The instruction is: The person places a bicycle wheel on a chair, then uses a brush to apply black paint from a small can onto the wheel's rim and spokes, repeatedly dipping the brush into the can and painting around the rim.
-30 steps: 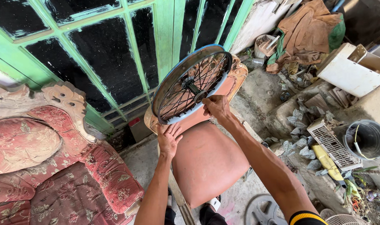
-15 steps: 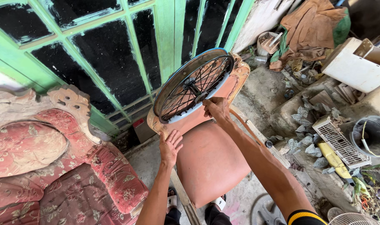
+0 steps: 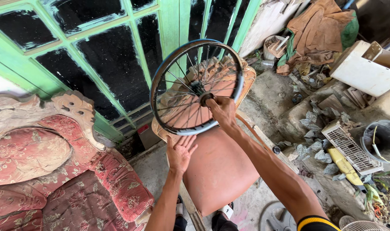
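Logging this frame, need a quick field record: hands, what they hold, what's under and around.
left hand: open, palm up under wheel rim
right hand: gripping wheel at hub
wheel: spoked, blue-edged rim, held tilted above chair
chair: carved wood, orange-brown seat
sofa: red floral, at left
door: green frame, dark panes
bucket: grey, at right

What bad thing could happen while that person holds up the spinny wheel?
The bicycle wheel is held up by the right hand at the hub and the left hand flat under the rim, not gripping. It might slip and drop onto the brown chair below or onto the person's feet. The right fingers sit among thin spokes, so if the wheel turns they could get pinched. The window panes are close behind; a swing might hit them.
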The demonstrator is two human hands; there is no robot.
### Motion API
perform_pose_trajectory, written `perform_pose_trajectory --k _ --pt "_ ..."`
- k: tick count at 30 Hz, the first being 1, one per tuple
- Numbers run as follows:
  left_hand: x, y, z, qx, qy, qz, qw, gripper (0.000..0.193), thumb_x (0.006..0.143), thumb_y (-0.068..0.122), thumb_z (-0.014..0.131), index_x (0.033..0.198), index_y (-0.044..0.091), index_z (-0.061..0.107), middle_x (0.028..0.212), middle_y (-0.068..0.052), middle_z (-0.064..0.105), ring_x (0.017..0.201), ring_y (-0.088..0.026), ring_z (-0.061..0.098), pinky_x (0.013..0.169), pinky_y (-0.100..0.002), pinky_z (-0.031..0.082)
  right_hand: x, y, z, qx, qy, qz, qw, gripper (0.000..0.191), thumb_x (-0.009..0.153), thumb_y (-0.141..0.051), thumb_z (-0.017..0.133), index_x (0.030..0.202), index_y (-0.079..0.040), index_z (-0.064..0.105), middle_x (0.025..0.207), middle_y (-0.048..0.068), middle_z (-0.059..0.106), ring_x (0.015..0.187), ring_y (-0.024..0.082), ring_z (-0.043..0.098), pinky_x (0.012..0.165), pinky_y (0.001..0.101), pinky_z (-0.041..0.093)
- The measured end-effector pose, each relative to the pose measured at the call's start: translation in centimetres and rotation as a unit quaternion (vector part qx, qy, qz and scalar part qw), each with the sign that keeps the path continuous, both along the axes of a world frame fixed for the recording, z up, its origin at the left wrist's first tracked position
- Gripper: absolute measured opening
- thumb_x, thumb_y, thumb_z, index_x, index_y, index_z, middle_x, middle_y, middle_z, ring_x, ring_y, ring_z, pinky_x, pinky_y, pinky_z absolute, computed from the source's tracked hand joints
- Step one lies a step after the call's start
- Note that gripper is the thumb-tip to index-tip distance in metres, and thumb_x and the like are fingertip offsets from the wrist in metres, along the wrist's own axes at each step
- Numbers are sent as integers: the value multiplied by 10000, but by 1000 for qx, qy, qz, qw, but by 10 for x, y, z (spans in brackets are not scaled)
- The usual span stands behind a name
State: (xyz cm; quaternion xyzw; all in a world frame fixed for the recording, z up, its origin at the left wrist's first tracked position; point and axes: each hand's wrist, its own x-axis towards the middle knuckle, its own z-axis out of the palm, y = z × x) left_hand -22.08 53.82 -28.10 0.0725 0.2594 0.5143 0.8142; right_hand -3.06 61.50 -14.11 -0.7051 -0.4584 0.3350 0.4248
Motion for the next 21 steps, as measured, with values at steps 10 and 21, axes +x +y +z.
perform_pose_trajectory --k 10,21 --pt "25 -9 13 51 -44 -54 996 1007 956 750 246 1548 -57 355 1636 -192 370 1519 -332 341 1235 -527 211 45 -27 15 58 13 -4 998 196 834 -143 683 758 36 701 508 59 599 346 108 466 300 268 373" --pt "31 5 30 69 -21 -47 996 949 977 713 259 1552 -36 350 1632 -184 378 1518 -337 350 1237 -536 210 59 2 20 56 -17 -2 998 211 841 -168 692 725 6 719 514 38 591 388 93 463 360 264 363"
